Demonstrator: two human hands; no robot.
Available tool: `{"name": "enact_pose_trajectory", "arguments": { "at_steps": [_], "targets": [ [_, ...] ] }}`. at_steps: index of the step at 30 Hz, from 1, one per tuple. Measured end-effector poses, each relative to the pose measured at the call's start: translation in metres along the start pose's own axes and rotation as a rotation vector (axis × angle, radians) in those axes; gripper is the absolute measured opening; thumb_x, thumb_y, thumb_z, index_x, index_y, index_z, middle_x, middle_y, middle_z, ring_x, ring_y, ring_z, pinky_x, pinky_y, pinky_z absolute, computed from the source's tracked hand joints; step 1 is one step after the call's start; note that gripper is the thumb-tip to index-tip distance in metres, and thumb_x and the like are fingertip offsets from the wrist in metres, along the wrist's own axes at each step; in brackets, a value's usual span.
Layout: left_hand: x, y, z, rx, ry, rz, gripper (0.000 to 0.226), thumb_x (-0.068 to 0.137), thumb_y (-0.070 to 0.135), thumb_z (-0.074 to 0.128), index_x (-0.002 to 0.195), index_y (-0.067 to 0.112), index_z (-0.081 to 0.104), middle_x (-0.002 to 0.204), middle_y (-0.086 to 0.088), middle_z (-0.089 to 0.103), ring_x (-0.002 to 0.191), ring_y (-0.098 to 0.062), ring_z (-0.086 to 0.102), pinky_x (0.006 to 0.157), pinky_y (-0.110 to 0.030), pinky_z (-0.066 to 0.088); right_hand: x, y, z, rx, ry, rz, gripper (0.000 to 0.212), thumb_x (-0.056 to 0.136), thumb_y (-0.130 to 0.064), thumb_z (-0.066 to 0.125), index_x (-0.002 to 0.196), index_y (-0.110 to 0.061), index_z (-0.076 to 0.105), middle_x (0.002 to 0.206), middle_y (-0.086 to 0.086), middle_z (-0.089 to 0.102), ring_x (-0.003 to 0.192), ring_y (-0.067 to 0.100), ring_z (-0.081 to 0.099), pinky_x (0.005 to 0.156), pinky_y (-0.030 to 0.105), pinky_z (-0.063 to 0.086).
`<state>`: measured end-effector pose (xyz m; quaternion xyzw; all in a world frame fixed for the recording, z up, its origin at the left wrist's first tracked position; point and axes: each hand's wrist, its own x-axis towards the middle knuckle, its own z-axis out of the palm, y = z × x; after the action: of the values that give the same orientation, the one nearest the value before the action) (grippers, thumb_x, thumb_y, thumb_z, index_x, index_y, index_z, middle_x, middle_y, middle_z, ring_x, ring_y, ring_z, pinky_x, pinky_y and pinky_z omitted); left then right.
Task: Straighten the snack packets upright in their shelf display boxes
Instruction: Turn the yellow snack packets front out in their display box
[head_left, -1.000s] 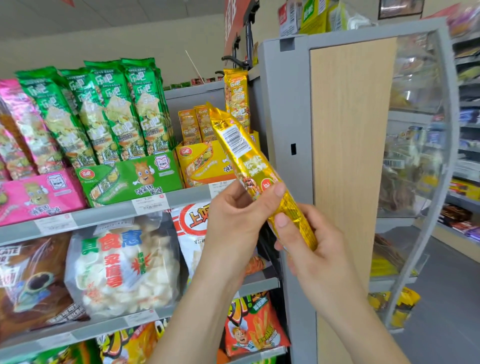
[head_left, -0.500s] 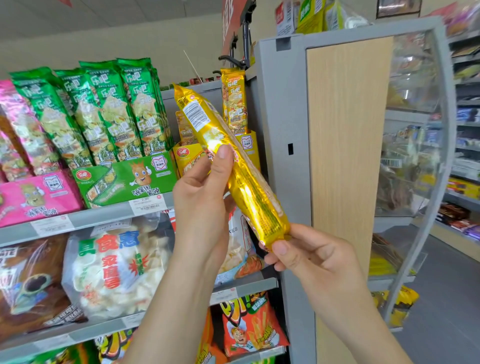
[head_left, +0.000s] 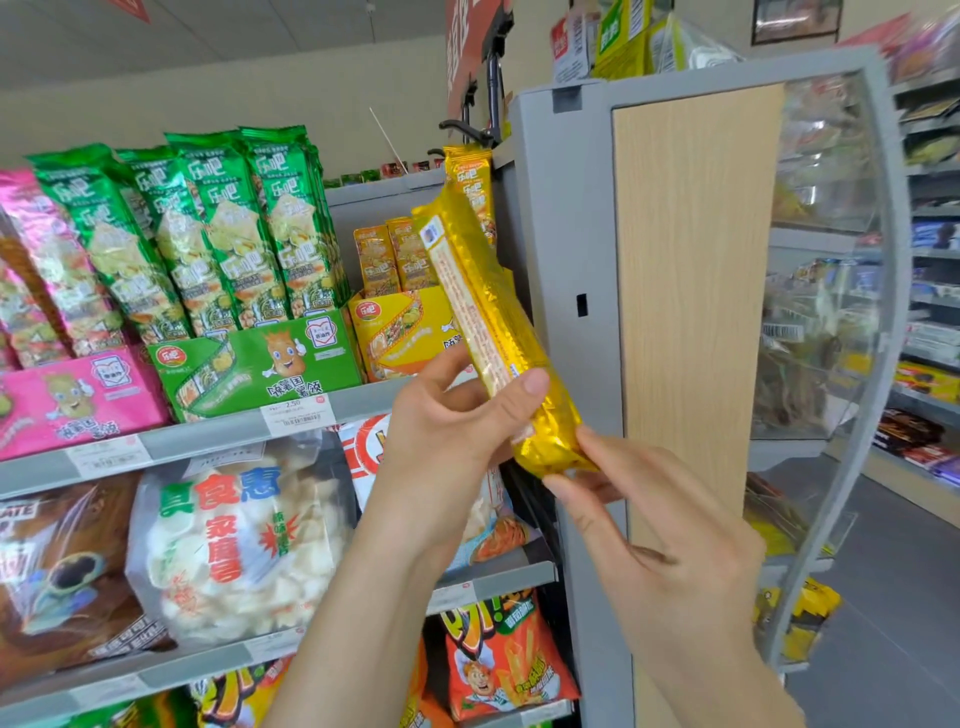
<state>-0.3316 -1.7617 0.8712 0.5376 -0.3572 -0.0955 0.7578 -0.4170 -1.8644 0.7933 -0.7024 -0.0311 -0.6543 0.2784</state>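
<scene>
A long yellow foil snack packet (head_left: 488, 322) is held tilted in front of the shelf, its top leaning left toward the yellow display box (head_left: 400, 332). My left hand (head_left: 452, 431) grips its lower half, thumb across the front. My right hand (head_left: 639, 519) pinches the packet's bottom end from below. Two short yellow packets (head_left: 389, 257) stand upright in the yellow box, and another yellow packet (head_left: 470, 182) rises behind the held one. The green display box (head_left: 260, 364) holds several tall green packets (head_left: 228, 228), leaning slightly left. The pink box (head_left: 72, 400) at far left holds pink packets (head_left: 31, 280).
A grey shelf upright with a wood panel (head_left: 691, 291) stands right of the yellow box. Bags of crackers (head_left: 239, 551) and chips (head_left: 504, 660) fill the lower shelves. A curved clear rack (head_left: 831, 312) stands further right, with an aisle floor (head_left: 893, 597) beyond.
The yellow packet has swung from further left back toward the yellow box and stands steeper. My left hand slid down to its lower half; my right hand still holds the bottom end.
</scene>
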Motion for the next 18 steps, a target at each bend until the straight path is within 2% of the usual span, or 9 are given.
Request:
{"name": "enact_pose_trajectory", "arguments": {
  "at_steps": [2,5,6,8,10,12,14,16,18],
  "targets": [
    [0.001,0.0,-0.002,-0.066,0.016,-0.03,0.046,0.067,0.024,0.074,0.11,0.02,0.06,0.066,0.004,0.067,0.055,-0.004,0.06,0.054,-0.017,0.051,-0.001,-0.005,0.0,0.093,-0.001,0.061,0.024,0.09,-0.028,0.066,0.109,-0.013,0.072,0.103,-0.004,0.072,0.093,0.005,0.068,0.082,0.013,0.051],
    [0.002,-0.003,-0.001,-0.199,-0.007,-0.045,0.047,0.076,0.012,0.072,0.121,0.007,0.057,0.076,-0.014,0.062,0.062,-0.016,0.062,0.058,-0.028,0.056,0.005,-0.015,0.001,0.389,0.028,0.382,0.01,0.086,-0.031,0.072,0.096,-0.032,0.076,0.1,-0.008,0.075,0.09,0.015,0.072,0.075,0.022,0.057],
    [0.002,-0.004,-0.001,-0.217,-0.02,-0.04,0.04,0.082,0.008,0.071,0.12,0.004,0.058,0.085,-0.018,0.066,0.07,-0.021,0.066,0.062,-0.032,0.058,0.007,-0.018,0.001,0.502,0.019,0.516,0.008,0.083,-0.032,0.075,0.091,-0.034,0.074,0.099,-0.006,0.075,0.087,0.018,0.074,0.072,0.024,0.059],
    [0.004,-0.008,-0.002,-0.263,-0.034,-0.032,0.033,0.086,0.007,0.058,0.118,0.0,0.058,0.106,-0.021,0.071,0.092,-0.03,0.071,0.072,-0.038,0.06,0.01,-0.019,0.001,0.708,-0.076,0.735,0.017,0.074,-0.028,0.08,0.087,-0.031,0.068,0.104,-0.003,0.074,0.087,0.019,0.075,0.07,0.024,0.059],
    [0.005,-0.011,-0.003,-0.333,-0.042,-0.04,0.035,0.082,0.007,0.048,0.115,0.001,0.058,0.11,-0.022,0.07,0.101,-0.034,0.069,0.082,-0.039,0.059,0.013,-0.018,0.002,0.85,-0.175,0.851,0.024,0.068,-0.027,0.082,0.086,-0.03,0.066,0.104,0.001,0.075,0.091,0.018,0.074,0.073,0.023,0.058],
    [0.006,-0.011,-0.003,-0.325,-0.049,-0.047,0.037,0.081,0.009,0.046,0.116,0.003,0.058,0.112,-0.021,0.07,0.106,-0.033,0.068,0.086,-0.04,0.057,0.015,-0.018,0.002,0.839,-0.165,0.845,0.023,0.065,-0.024,0.081,0.083,-0.03,0.068,0.094,0.003,0.076,0.087,0.014,0.074,0.069,0.016,0.055],
    [0.007,-0.012,-0.003,-0.226,-0.022,-0.045,0.033,0.083,0.021,0.052,0.112,0.01,0.062,0.11,-0.014,0.072,0.107,-0.027,0.068,0.084,-0.04,0.058,0.014,-0.019,0.004,0.754,-0.103,0.785,0.023,0.063,-0.024,0.081,0.082,-0.029,0.069,0.086,0.001,0.077,0.08,0.011,0.073,0.065,0.013,0.053],
    [0.009,-0.01,-0.003,-0.12,0.059,-0.015,0.032,0.078,0.042,0.064,0.1,0.018,0.068,0.097,-0.001,0.075,0.095,-0.016,0.07,0.075,-0.031,0.058,0.008,-0.018,0.006,0.596,-0.056,0.699,0.024,0.067,-0.017,0.083,0.082,-0.03,0.07,0.083,-0.003,0.075,0.077,0.009,0.072,0.065,0.012,0.053],
    [0.011,-0.008,-0.005,-0.046,0.124,0.045,0.033,0.074,0.047,0.069,0.094,0.021,0.07,0.088,0.003,0.073,0.085,-0.01,0.069,0.076,-0.029,0.058,0.003,-0.015,0.007,0.398,-0.036,0.568,0.031,0.073,-0.006,0.083,0.083,-0.032,0.069,0.082,-0.007,0.072,0.077,0.008,0.069,0.067,0.013,0.053]
  ]
}}
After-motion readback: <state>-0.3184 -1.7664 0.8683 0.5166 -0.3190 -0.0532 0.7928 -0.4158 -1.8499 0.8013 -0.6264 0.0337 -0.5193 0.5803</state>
